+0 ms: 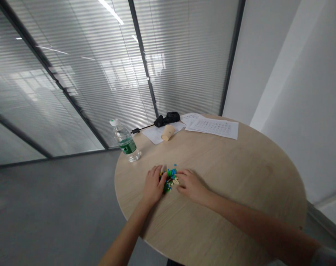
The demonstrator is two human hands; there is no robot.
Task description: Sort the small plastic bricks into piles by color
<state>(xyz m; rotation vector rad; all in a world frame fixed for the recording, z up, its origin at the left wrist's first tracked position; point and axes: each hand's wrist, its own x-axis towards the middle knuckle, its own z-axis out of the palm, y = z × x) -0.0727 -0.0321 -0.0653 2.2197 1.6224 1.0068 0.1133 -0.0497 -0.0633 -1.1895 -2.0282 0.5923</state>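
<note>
A small pile of colourful toy building bricks (172, 180) lies on the round wooden table (228, 170), in blue, green, cream, brown and yellow. Along the pile's left side rests my left hand (153, 183), fingers stretched out and thumb against the bricks. From the right, my right hand (192, 186) reaches to the pile's edge with its index finger and thumb apart. Between those fingertips I see bricks on the table, none lifted. A single blue brick (175, 165) sits just beyond the pile.
A water bottle (126, 144) with a green label stands at the table's left edge. Toward the back are a tipped paper cup (168, 132), a black folded umbrella-like bundle (170, 118) and printed sheets (214, 126). Behind them is a glass partition with blinds (190, 66).
</note>
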